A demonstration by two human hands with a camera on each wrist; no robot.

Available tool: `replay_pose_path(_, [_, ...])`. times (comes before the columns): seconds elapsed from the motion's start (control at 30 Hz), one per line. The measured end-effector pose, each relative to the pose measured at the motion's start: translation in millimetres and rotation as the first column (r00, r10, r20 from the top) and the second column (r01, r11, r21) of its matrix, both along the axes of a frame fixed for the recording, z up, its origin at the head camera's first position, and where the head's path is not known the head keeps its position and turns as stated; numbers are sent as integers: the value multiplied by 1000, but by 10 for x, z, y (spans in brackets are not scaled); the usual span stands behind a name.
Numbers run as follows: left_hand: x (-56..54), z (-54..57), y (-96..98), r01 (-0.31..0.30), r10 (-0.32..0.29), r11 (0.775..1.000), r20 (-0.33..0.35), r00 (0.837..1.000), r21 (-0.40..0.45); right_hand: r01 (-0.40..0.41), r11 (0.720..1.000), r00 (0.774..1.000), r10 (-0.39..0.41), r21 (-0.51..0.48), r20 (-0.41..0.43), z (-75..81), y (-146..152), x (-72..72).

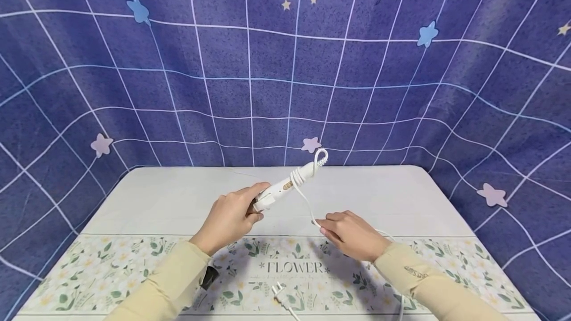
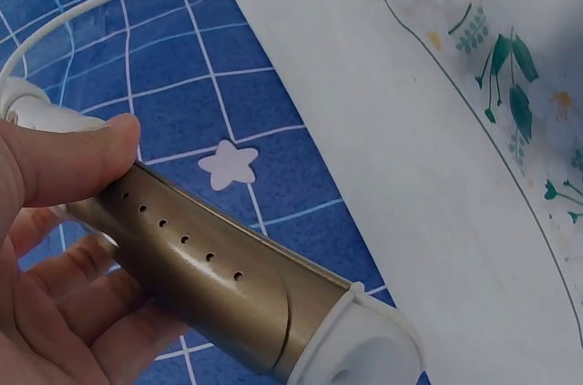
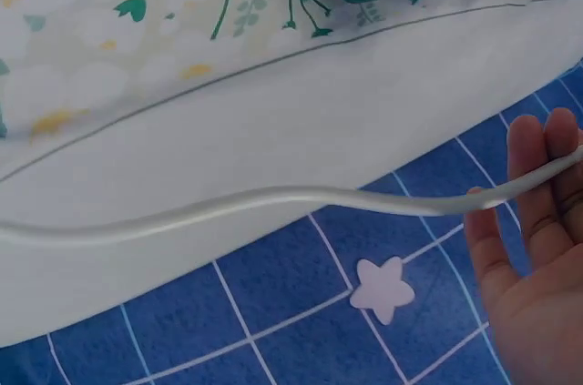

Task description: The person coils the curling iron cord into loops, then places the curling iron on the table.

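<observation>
Above the tabletop (image 1: 169, 202), my left grip (image 1: 234, 218) clasps the curling iron (image 1: 279, 191), long axis running far and right, my right grip (image 1: 352, 237) holding its cord (image 3: 310, 194) nearer right.

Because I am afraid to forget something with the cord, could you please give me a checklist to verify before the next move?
1. Curling iron held: ok, the left grip has thumb and fingers around it.
2. Cord controlled: ok, it runs from the iron to the fingers of the right grip.
3. Cord fully wrapped: not ok, a few turns circle the handle, with a long length loose.
4. Plug disconnected: ok, it lies on the table, prongs bare.
5. Iron cool: cannot tell.
6. Dark object beside the left sleeve harmless: cannot tell, partly hidden.
</observation>
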State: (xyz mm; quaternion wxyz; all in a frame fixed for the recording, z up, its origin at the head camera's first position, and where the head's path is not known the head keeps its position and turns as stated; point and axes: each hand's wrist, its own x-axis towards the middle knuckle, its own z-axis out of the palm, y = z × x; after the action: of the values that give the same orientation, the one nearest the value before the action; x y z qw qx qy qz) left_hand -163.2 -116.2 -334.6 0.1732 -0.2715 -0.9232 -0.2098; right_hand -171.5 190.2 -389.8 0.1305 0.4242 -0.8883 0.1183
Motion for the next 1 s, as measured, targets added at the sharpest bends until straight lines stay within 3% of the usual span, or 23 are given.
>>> replay_pose_path(0.43, [55,4,23,87,-83,995,74,994,-52,163,987,985,-163,4,63,-90,-12,-188])
replay_pose_path(0.63, [55,-23,38,156,-150,987,113,982,-44,170,985,983,-171,19,72,-77,-50,-253])
replay_pose_path(0.77, [70,-35,50,222,-213,974,163,964,-43,197,980,975,-197,19,99,-66,-64,-280])
replay_pose_path(0.87, [87,-38,59,259,-244,964,191,951,-55,171,985,984,-171,2,42,-57,-50,-314])
replay_pose_path(1.0, [105,-34,66,280,-260,957,197,945,-81,105,994,994,-105,-11,1,13,-48,-366])
